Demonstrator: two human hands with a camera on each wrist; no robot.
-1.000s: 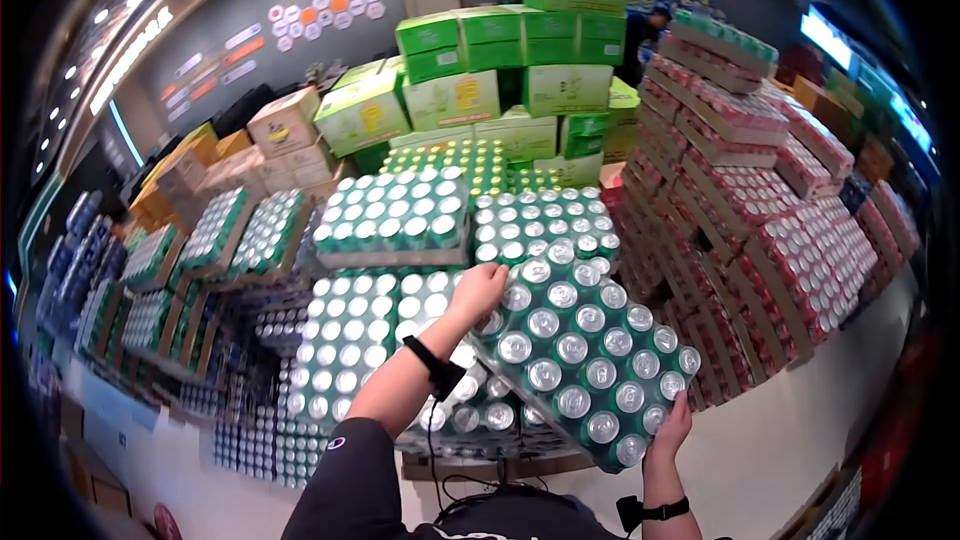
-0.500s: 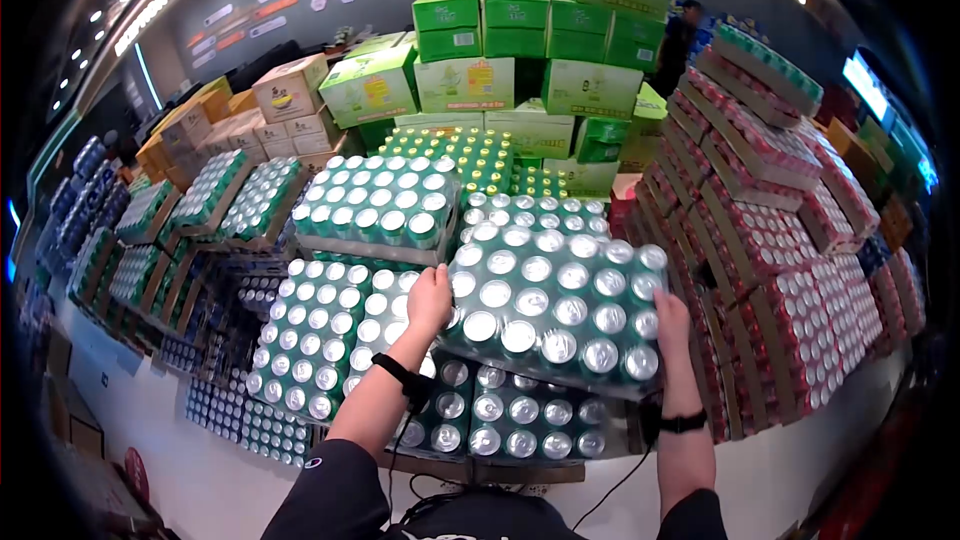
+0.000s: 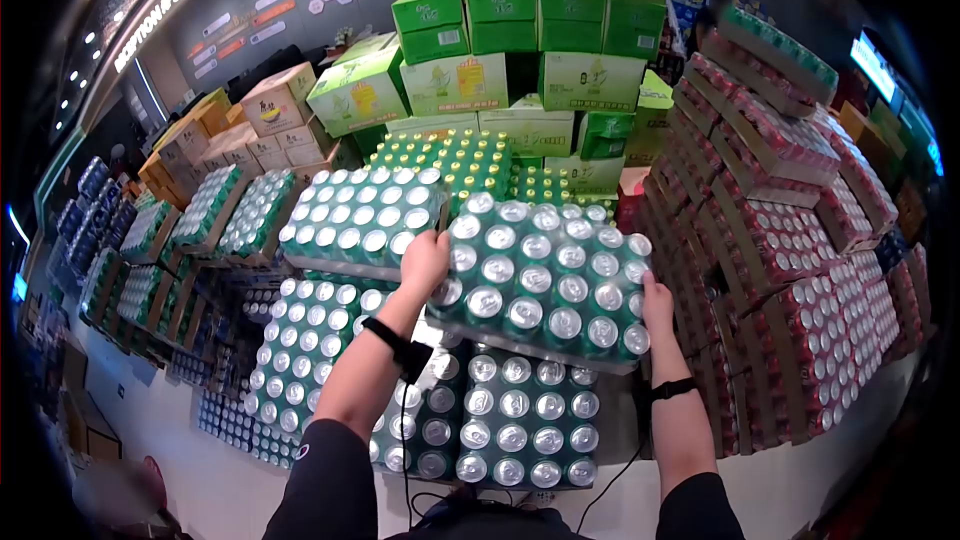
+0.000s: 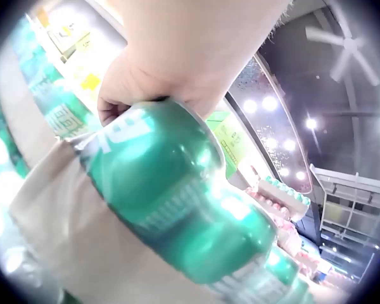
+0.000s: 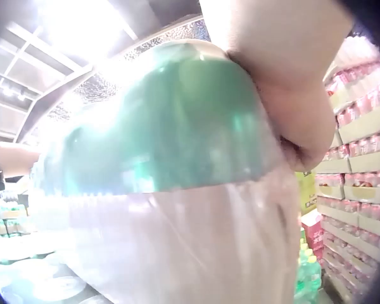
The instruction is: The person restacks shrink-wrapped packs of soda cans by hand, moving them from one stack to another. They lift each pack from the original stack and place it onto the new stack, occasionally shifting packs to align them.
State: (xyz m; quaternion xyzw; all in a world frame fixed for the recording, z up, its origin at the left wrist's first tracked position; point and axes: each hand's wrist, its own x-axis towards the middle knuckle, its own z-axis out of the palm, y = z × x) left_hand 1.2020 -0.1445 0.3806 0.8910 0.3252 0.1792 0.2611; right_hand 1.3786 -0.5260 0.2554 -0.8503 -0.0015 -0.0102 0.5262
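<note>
A shrink-wrapped case of green cans in a shallow cardboard tray is held between both hands, overlapping the stack in the head view. My left hand grips its left end; in the left wrist view the curled fingers show at the case's end, over a green can. My right hand grips the opposite end, and in the right wrist view its fingers bend around the wrapped side. Just left stands another case of green cans. Below and nearer me lie more cases of cans.
Yellow-capped bottles stand behind the cans, with green cartons piled higher at the back. To the right rises a tall stack of red can cases. Lower can stacks and brown cartons fill the left.
The case was steeply turned, its right end low near my body; it has swung round to lie nearly crosswise and moved farther from me. Both hands kept hold of its ends.
</note>
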